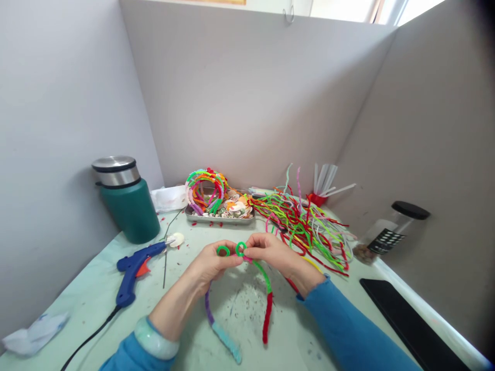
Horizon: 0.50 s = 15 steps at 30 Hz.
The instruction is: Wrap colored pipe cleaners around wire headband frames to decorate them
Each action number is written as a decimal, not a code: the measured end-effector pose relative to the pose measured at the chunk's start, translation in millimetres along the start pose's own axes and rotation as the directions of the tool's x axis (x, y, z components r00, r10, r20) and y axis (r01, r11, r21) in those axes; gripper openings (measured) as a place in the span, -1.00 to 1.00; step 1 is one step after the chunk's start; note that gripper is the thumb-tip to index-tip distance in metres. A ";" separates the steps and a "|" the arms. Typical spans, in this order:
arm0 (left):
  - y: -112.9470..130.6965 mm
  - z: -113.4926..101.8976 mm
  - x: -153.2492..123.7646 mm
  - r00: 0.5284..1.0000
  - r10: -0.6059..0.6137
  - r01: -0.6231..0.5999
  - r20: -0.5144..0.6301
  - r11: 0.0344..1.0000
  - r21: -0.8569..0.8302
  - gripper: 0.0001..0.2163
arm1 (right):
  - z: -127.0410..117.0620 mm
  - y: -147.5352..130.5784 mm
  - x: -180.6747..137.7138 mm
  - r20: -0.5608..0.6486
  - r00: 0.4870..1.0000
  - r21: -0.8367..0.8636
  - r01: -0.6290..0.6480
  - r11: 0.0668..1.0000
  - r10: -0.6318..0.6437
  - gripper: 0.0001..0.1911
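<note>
Head camera, looking down over the bench (96, 288), which sits boxed in by grey partition walls. Both hands meet at the middle of it. The left hand (211, 265) is pinched shut on the top of a headband (232, 304) wrapped in fuzzy wire, right beside a small green loop (223, 251). The right hand (270, 252) is closed on the same band just next to it, fingertips at a second green loop (241, 249). The headband arches down toward the near edge: purple and pale blue on the left leg, green and red on the right leg.

Left side of the bench: a blue glue gun (135, 268) lies with its cord trailing off the near edge, and a green flask (126, 203) with a steel lid stands toward the far left corner. Along the far edge, a metal tray (220, 219) holds finished coloured headbands (204, 188) and shells. To the right of it sprawls a heap of loose pipe cleaners (309, 226). A clear jar (386, 234) with a black lid lies tipped by the right wall, and a black pad (406, 324) lies at the near right corner.
</note>
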<state>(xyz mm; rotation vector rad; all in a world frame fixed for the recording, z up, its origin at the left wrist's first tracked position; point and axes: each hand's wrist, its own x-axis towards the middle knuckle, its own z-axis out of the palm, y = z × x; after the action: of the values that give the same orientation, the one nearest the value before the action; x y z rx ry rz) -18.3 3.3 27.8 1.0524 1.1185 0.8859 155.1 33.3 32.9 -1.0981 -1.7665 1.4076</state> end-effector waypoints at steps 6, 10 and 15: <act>-3.4 -0.2 3.2 0.999 -0.028 0.026 -0.042 0.999 -0.043 -0.67 | 2.5 4.4 2.2 0.017 1.000 0.012 0.003 1.000 -0.003 -0.86; -1.7 1.0 3.5 0.997 -0.034 0.033 -0.075 0.999 -0.014 -0.64 | 2.4 6.4 3.7 0.000 1.000 -0.085 0.019 0.996 -0.019 -0.85; -1.6 2.3 3.6 0.993 -0.051 0.054 -0.110 0.998 0.033 -0.63 | 4.0 0.2 0.4 -0.054 0.985 -0.297 0.143 0.944 -0.166 -0.88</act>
<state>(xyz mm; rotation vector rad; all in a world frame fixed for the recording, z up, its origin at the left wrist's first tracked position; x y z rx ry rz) -15.2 5.8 25.6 1.0092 1.2521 0.8927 151.5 31.8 31.7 -1.1178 -2.0003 1.0180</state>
